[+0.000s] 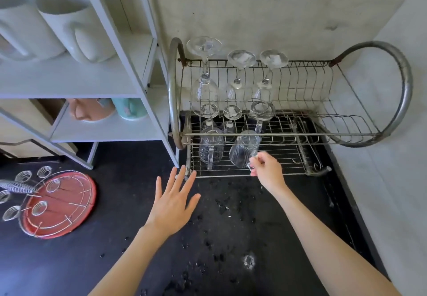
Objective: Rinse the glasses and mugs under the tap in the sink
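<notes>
A two-tier wire dish rack [300, 134] stands on the black counter against the wall. My right hand [265, 168] grips the handle of a clear glass mug [242, 150], held upside down and tilted on the rack's lower tier. Beside it to the left a second glass mug [211, 149] rests upside down. Three stemmed glasses [205, 64] hang inverted from the upper tier, and more stemmed glasses [231, 113] stand behind the mugs. My left hand [173, 201] hovers flat with fingers spread over the counter near the rack's front left corner. No sink or tap shows.
A white shelf unit [129, 83] at left holds two large white mugs [74, 27] above and a pink [90, 111] and a teal cup [129, 108] below. A red round tray with a wire glass holder [57, 203] lies at far left. Water drops speckle the counter [231, 238].
</notes>
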Motion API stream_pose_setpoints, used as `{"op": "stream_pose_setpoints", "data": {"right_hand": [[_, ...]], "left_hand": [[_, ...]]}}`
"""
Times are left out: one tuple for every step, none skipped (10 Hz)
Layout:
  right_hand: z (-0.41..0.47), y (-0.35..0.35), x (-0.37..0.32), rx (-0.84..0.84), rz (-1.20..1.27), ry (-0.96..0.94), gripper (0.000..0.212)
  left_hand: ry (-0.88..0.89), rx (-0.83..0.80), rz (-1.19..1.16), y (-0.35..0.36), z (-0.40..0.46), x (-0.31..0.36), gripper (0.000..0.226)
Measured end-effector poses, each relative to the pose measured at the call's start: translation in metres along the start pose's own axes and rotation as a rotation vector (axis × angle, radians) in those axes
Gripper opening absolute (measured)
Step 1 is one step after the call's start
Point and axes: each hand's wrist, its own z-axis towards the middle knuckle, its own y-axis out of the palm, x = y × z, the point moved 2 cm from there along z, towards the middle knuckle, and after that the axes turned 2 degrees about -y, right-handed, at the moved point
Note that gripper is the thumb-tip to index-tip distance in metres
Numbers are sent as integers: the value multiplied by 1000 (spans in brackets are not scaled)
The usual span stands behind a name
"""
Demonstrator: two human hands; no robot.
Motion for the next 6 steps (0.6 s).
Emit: {"op": "stream_pose_setpoints", "data": {"right_hand": [[6,3,6,-27,-43,4,12],[9,4,8,-36,-51,20,14],[13,3,6,-62,-21,55,16],[12,0,3,-95,31,100,18],[8,-3,1,-102,43,107,24],[-5,-6,5,-124,27,112,34]], "left_hand": [[-21,-22,1,4,2,3,90],[-32,-25,-1,3,3,5,94],[-33,-10,-25,-1,1,7,98],[-42,18,-24,-6,-1,9,98],[-38,34,-29,-12,-5,12,98],[-32,108,-40,-23,-9,10,94]]}}
